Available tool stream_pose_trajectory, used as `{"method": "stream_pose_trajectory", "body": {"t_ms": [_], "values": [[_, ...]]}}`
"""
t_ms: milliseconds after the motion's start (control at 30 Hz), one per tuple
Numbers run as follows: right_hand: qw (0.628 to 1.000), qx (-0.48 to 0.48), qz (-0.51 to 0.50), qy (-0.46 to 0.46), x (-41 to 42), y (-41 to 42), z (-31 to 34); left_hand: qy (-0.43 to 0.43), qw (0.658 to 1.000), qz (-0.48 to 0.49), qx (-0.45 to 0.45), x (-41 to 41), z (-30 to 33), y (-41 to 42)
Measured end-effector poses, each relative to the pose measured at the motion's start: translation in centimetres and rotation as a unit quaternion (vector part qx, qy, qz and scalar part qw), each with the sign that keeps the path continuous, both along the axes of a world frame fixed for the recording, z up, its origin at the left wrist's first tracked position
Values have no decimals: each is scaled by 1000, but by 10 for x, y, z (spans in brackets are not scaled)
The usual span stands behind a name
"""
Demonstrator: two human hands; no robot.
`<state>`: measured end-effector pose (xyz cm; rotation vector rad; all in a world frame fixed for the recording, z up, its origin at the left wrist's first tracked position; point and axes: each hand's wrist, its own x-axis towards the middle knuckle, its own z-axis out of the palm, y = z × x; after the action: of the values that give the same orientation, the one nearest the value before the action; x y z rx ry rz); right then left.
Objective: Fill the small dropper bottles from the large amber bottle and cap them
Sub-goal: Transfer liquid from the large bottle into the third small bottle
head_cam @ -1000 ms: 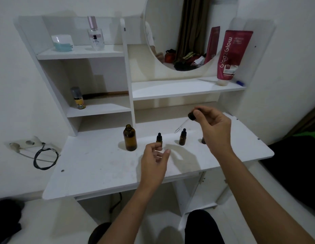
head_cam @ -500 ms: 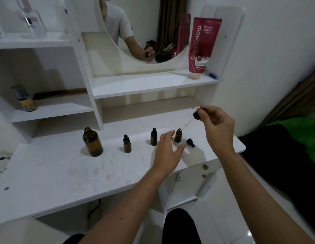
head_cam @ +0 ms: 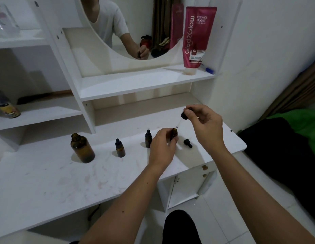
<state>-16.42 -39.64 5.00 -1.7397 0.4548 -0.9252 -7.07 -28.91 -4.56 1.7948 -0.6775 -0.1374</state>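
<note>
The large amber bottle [head_cam: 82, 148] stands uncapped at the left of the white table [head_cam: 47, 182]. Two capped small dropper bottles [head_cam: 120, 148] [head_cam: 148, 139] stand to its right. My left hand [head_cam: 162, 147] grips a third small bottle [head_cam: 173, 134], which is uncapped, on the table. My right hand [head_cam: 204, 125] pinches the black bulb of a dropper [head_cam: 183, 116] above it; the glass tip points down at the bottle's mouth. A loose black dropper cap [head_cam: 187, 143] lies on the table just right of that bottle.
Shelves rise behind the table, with a round mirror [head_cam: 128, 27], a pink tube [head_cam: 197, 37] on the middle shelf and a small can [head_cam: 7, 107] on the left shelf. The table's right edge is close to my right wrist. Dark and green fabric lies at the right.
My left hand has reached forward and taken hold of the uncapped small bottle. My right hand has brought the dropper's tip down towards its mouth. The view has shifted right.
</note>
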Motion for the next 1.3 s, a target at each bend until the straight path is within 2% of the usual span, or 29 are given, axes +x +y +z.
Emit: {"method": "stream_pose_trajectory", "body": {"t_ms": [200, 400, 633, 1000, 1300], "values": [[996, -33, 43, 65, 8, 3, -3, -14, 1000, -7, 17, 0, 1, -1], [994, -39, 26, 97, 13, 5, -4, -25, 999, -9, 25, 0, 1, 0], [997, -14, 24, 71, 10, 2, 3, -30, 999, 0, 36, 1, 1, -1], [995, -20, 14, 93, 13, 7, -4, -33, 999, -2, 41, -1, 2, 0], [997, -23, -7, 74, 12, 13, 2, -5, 998, -3, 57, 0, 2, 1]]}}
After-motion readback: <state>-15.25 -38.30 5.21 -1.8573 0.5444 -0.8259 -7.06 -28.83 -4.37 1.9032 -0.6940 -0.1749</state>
